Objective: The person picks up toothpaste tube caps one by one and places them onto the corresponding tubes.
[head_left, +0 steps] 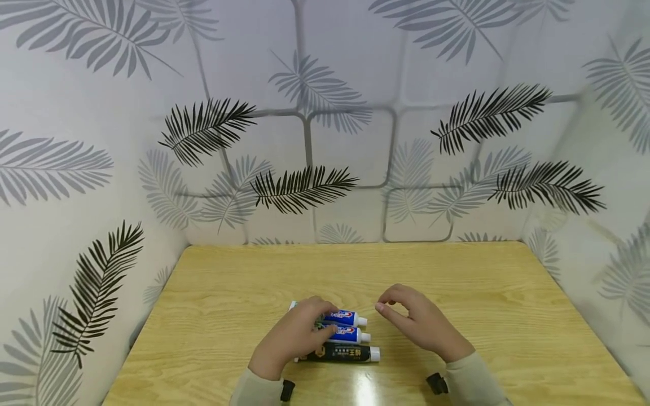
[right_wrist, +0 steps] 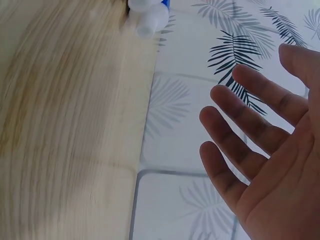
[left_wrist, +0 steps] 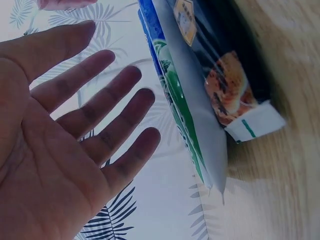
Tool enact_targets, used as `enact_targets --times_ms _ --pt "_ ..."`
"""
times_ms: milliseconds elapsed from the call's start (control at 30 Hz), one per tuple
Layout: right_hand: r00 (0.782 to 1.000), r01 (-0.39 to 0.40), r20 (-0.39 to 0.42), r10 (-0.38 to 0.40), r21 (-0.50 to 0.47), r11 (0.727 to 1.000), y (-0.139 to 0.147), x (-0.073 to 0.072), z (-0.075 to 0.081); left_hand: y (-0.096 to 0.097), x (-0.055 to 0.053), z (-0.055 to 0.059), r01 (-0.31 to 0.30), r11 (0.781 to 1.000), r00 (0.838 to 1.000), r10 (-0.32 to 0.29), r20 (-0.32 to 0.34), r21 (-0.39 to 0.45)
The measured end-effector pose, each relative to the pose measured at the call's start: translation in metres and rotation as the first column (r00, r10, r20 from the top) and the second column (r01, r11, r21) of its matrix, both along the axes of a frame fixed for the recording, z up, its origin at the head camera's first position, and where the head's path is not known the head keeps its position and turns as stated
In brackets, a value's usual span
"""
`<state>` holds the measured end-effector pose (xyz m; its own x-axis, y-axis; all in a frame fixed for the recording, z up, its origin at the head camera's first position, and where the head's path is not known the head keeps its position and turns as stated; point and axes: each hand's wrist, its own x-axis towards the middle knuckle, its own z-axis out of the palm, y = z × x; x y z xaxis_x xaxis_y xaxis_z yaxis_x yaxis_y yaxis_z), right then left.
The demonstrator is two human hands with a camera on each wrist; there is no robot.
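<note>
Three toothpaste tubes lie side by side on the table, white caps pointing right. Nearest the person is a black toothpaste tube [head_left: 350,353] with gold print; beyond it come a blue-and-white toothpaste tube [head_left: 346,334] and a second, similar blue toothpaste tube [head_left: 342,317]. My left hand [head_left: 297,337] is over their left part and hides some of it; in the left wrist view its fingers [left_wrist: 112,110] are spread beside the tubes, holding nothing. My right hand [head_left: 424,324] hovers right of the caps, fingers relaxed and apart from the tubes. White caps [right_wrist: 150,20] show at the top of the right wrist view.
The wood-grain table [head_left: 228,276] is backed and flanked by a pale leaf-patterned covering [head_left: 350,208]. Black strap pieces [head_left: 437,383] show beside both sleeves [head_left: 474,378].
</note>
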<state>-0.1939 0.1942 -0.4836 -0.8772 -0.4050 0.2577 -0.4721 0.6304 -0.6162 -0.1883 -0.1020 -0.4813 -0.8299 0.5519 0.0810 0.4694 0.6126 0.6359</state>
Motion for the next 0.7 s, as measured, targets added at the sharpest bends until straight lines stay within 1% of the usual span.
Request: enact_targets --times_ms 67,167,267,367,433,567,700 --pt "0.999 0.026 -0.043 -0.025 0.036 0.999 0.003 0.002 0.0 -0.001 0.001 0.0 -0.033 0.999 0.999 0.032 -0.037 -0.014" --pt "0.993 0.062 -0.105 -0.052 0.094 0.994 0.006 0.004 0.001 -0.002 0.002 0.001 -0.093 0.996 0.992 0.091 -0.086 -0.015" --pt "0.985 0.078 -0.164 -0.055 0.137 0.987 0.008 0.006 0.003 -0.003 0.002 0.001 -0.141 0.99 0.982 0.139 -0.125 -0.012" --pt "0.977 0.089 -0.205 -0.053 0.169 0.982 0.01 0.008 0.005 -0.005 0.003 0.003 -0.188 0.982 0.971 0.182 -0.155 -0.027" --pt "0.972 0.102 -0.226 -0.057 0.191 0.976 0.012 0.009 0.007 -0.007 0.005 0.005 -0.219 0.974 0.96 0.206 -0.189 -0.051" --pt "0.966 0.125 -0.251 -0.069 0.214 0.969 0.015 0.01 0.008 -0.012 0.009 0.008 -0.278 0.957 0.939 0.251 -0.233 -0.088" --pt "0.962 0.147 -0.26 -0.085 0.23 0.962 0.016 0.011 0.009 -0.017 0.011 0.01 -0.313 0.944 0.928 0.28 -0.244 -0.108"
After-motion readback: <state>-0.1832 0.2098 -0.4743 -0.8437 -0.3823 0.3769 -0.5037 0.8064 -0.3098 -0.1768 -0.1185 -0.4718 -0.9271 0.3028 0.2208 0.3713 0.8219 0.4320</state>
